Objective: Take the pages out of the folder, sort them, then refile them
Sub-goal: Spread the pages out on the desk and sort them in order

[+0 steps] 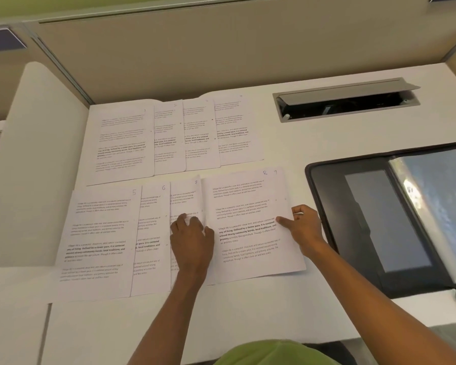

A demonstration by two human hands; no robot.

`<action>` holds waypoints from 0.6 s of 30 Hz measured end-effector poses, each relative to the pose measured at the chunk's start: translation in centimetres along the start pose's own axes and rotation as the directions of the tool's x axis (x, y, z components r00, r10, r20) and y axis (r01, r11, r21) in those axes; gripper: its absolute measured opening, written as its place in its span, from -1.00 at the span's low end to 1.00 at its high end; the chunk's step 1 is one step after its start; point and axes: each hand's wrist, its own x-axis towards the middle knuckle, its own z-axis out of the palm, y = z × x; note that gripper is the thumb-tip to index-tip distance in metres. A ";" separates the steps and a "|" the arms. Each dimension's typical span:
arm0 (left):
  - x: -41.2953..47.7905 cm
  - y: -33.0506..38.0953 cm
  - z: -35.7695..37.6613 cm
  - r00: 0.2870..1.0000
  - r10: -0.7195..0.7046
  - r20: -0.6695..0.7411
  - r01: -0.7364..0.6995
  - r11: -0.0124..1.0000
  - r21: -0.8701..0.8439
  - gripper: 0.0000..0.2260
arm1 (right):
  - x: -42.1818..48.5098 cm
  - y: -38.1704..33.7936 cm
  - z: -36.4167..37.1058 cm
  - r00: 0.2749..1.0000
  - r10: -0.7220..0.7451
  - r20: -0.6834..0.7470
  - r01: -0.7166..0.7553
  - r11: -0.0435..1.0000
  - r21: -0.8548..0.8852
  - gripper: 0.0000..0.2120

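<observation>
1. Head view: left hand [191, 234] rests with fingers flat on page 7 [186, 196]; right hand [304, 225] pinches the right edge of page 8 [248, 233], thumb on top.
2. Two overlapped rows of pages [121, 140] cover the desk's [287, 143] left half, from back partition [221, 61] to front edge.
3. Open black folder [334, 206] lies at the right edge, showing glossy clear sleeves [437, 196].

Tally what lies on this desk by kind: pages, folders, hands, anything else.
Pages: 9 (4 in the far row, 5 in the near row, the ninth mostly hidden under page 8)
Folder: 1, lying open
Hands: 2, left hand and right hand
Cable hatch: 1
Total: 13
</observation>
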 end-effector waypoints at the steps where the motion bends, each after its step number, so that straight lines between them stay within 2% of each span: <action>1: 0.0 0.1 0.0 1.000 -0.002 0.000 0.002 1.000 0.004 -0.88 | 0.0 -0.1 0.3 1.000 -0.002 0.002 0.003 1.000 -0.005 -0.65; 14: -0.2 0.2 0.5 1.000 0.025 -0.018 -0.024 0.999 0.029 -0.86 | -0.2 -1.0 1.7 0.993 -0.065 0.096 0.073 0.994 -0.076 -0.59; 18: -0.4 0.2 0.4 0.999 0.023 -0.028 -0.022 0.999 0.031 -0.87 | 0.0 -1.0 1.1 0.993 -0.035 0.115 0.046 0.994 -0.096 -0.79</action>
